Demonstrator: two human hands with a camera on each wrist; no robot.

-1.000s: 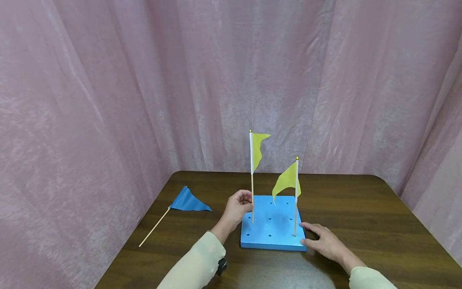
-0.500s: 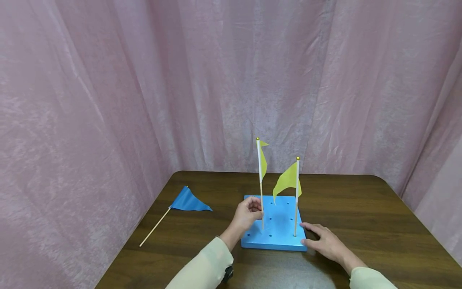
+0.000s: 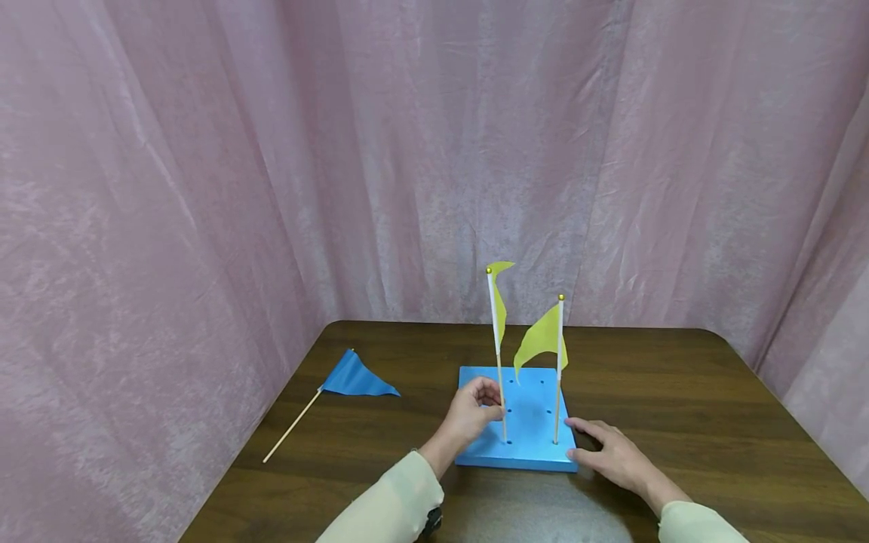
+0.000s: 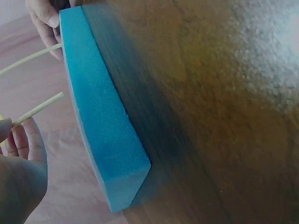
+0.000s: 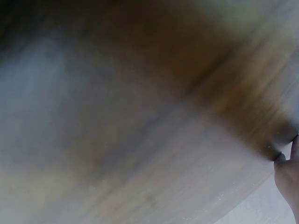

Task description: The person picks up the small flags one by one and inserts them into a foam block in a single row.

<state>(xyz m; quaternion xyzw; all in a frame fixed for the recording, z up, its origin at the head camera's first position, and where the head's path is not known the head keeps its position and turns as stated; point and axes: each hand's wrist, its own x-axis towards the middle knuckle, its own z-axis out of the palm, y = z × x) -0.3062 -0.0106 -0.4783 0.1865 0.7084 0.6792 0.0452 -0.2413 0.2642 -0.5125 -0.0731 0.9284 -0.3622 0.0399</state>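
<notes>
My left hand (image 3: 468, 415) pinches the wooden stick of a yellow pennant flag (image 3: 500, 313) between thumb and fingers. The flag leans slightly left over a blue pegboard (image 3: 536, 455) with rows of small holes. In the left wrist view, the held stick's lower end (image 4: 58, 96) is apart from the board's surface, near the front row. Another yellow flag (image 3: 541, 339) stands upright in the front right hole. At the board's right edge, my right hand (image 3: 614, 458) rests with thumb and forefinger touching it, fingers spread. The right wrist view is mostly blurred.
A blue pennant flag (image 3: 356, 377) lies on the brown wooden table (image 3: 665, 392), left of the board, its stick pointing toward the front left. Pink curtains (image 3: 434, 166) hang behind the table and at both sides.
My left hand has carried its yellow flag right, down and nearer the board's front row. The flag now tilts more to the left. The right hand has stayed put.
</notes>
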